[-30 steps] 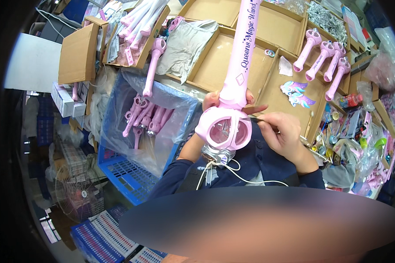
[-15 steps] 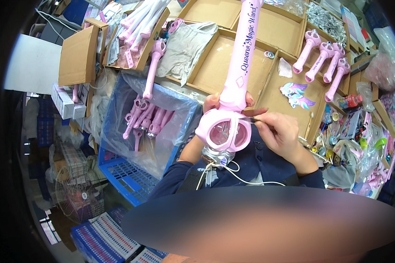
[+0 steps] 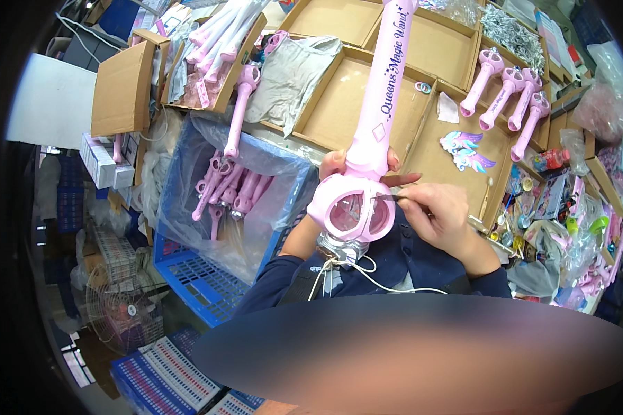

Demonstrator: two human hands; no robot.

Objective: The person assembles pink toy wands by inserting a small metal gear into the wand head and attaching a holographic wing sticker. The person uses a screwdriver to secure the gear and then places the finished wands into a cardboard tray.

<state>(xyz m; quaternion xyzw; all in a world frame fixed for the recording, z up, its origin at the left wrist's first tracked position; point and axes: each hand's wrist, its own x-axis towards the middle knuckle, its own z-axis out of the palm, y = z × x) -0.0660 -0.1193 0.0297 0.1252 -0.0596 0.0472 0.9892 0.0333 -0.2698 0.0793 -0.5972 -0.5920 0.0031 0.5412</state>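
A large pink toy wand (image 3: 371,142) points away from me, its round openwork head nearest my chest. Around its neck, just above the head, my left hand (image 3: 333,163) is closed, with the palm hidden behind the wand. On the right, my right hand (image 3: 436,213) pinches a small thin dark tool (image 3: 396,196), perhaps a blade or tweezers; its tip meets the rim of the wand's head. Clear and silvery pieces show inside the head's round windows. Below the head, a silvery part with white cords (image 3: 346,257) hangs at my chest.
Shallow cardboard trays (image 3: 428,133) cover the table, holding winged purple cutouts (image 3: 466,151) and several smaller pink wands (image 3: 511,97). A blue crate (image 3: 199,287) lined with plastic holds more wands at left. A grey cloth (image 3: 291,76) lies beyond it. Mixed small parts crowd the right.
My right hand has shifted slightly down and left, and the tool's tip now sits a little lower along the wand head's rim. The left hand keeps its hold.
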